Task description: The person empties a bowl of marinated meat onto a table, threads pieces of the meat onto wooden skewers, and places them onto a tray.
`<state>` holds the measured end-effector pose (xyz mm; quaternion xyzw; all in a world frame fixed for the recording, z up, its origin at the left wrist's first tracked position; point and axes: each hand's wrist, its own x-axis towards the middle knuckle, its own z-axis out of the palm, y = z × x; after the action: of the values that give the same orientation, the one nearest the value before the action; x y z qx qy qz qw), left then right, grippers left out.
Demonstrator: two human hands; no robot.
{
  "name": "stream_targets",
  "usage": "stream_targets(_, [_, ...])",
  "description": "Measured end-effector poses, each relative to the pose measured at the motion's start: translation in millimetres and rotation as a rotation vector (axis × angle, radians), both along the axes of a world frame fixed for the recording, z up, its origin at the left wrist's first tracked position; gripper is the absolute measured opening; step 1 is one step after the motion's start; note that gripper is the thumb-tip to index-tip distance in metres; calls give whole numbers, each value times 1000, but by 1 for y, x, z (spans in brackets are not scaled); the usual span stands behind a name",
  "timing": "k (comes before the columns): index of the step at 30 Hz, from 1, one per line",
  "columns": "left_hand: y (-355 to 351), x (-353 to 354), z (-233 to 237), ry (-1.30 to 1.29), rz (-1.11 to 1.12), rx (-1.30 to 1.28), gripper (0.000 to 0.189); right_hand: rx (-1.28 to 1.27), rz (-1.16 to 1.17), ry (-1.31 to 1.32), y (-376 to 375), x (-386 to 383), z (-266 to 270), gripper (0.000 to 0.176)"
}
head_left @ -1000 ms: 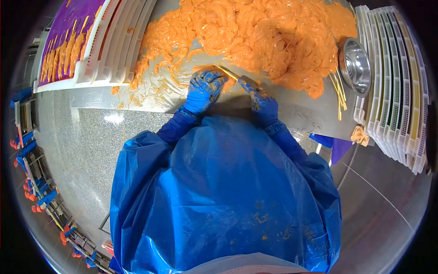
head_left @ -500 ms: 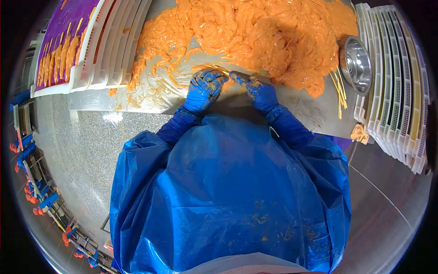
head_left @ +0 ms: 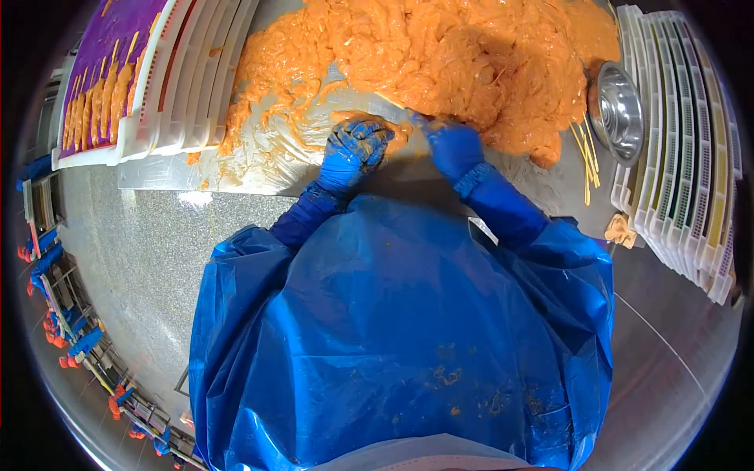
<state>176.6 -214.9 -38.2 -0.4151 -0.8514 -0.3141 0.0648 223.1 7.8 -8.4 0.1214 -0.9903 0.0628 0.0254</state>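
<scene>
My left hand (head_left: 352,153) is curled shut around a marinated meat strip (head_left: 393,133) on the steel table (head_left: 518,188), just before the meat pile (head_left: 440,47). The strip's long axis runs sideways toward my right hand (head_left: 452,145). Any skewer inside is hidden, so I cannot tell where it points. My right fingertips are sunk into the pile's edge; I cannot tell their grip. Loose bamboo skewers (head_left: 585,153) lie pointing away from me beside a tipped steel bowl (head_left: 616,110). The left tray (head_left: 149,118) holds a row of finished skewers (head_left: 102,94) on a purple sheet.
</scene>
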Motion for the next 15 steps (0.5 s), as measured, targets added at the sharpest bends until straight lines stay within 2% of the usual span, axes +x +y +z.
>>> stream_targets(2, [-2,-1,-2,-6,6,20,26,-20,-61,-55,25,22,-8,26])
stream_targets(4, [-4,-2,-5,-36,0,76,28,-91,-133,-36,54,51,-24,26])
stream_targets(5, [-4,-3,1,-37,11,81,28,-90,-235,-13,51,67,-7,26])
stream_targets(6, [-5,-6,10,-62,116,146,30,-90,-338,9,49,83,10,26])
stream_targets(7, [-6,-6,15,-86,216,208,32,-89,-333,4,53,97,3,26])
stream_targets(9, [-12,-7,10,-94,235,141,33,-228,-376,-78,60,131,-24,27])
stream_targets(12, [-11,-8,14,-37,296,103,34,-295,-385,-12,66,142,-11,25])
stream_targets(13, [-8,-5,21,-30,289,105,34,-299,-394,-11,64,143,-10,25])
stream_targets(15, [-1,4,24,-23,239,49,29,-144,-292,-184,61,143,-10,27])
